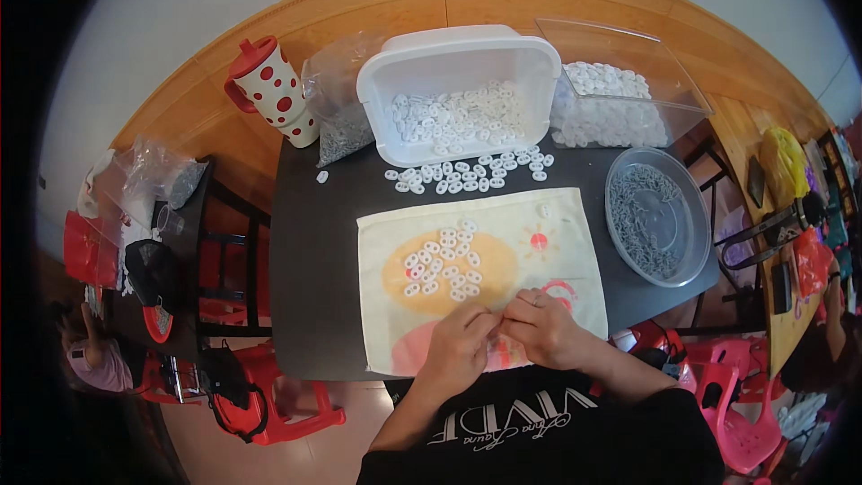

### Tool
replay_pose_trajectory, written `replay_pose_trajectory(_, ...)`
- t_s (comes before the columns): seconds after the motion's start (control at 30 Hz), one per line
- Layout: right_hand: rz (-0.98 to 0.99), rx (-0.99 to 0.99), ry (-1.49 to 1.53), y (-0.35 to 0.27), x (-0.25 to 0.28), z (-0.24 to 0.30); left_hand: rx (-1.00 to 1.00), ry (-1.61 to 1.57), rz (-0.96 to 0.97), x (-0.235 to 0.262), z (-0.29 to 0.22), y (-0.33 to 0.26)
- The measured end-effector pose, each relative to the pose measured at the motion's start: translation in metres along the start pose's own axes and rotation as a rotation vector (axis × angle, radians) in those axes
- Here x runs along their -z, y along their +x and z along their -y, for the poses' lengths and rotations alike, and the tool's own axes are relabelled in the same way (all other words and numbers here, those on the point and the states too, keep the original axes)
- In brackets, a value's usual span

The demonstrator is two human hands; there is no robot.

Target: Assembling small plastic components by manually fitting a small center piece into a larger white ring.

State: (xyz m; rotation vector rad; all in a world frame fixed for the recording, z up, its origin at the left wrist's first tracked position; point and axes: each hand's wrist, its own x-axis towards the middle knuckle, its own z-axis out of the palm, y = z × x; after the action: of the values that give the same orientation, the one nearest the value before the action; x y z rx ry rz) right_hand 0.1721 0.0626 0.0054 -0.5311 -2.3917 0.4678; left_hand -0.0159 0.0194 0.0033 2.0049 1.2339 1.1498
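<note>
My left hand [461,344] and my right hand [542,330] meet over the near edge of a cream cloth [557,216]. The fingertips of both are pinched together. Whatever they hold is hidden by the fingers. Just beyond them, a cluster of small white oval pieces with two holes [447,254] lies on the cloth's orange patch. A single white piece [545,211] sits near the cloth's far right corner. More of these ovals [470,181] are scattered on the dark table between the cloth and a white tub [458,47]. That tub is tipped toward me, with a heap of them inside.
Right of the cloth stands a round clear tub [690,256] of grey screws. Behind it is a clear box [620,31] with white pieces. A bag of grey hardware [344,130] and a red-dotted tumbler [274,94] stand far left. Red stools [269,395] and other people flank the table.
</note>
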Motion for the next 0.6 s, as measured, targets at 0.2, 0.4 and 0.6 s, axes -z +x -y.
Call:
replay_pose_trajectory(0.2,0.074,-0.021,0.013,0.0018,0.0026,-0.0004,-0.002,0.011,0.025,-0.0010,0.0007,0.0003)
replay_pose_trajectory(0.4,0.059,-0.006,-0.071,0.0018,-0.0007,-0.0015,0.026,-0.027,0.045,0.0009,0.0040,0.0004)
replay_pose_trajectory(0.6,-0.081,-0.063,0.027,0.0022,0.0059,0.0023,0.038,-0.057,-0.094,-0.0007,-0.0051,0.0010)
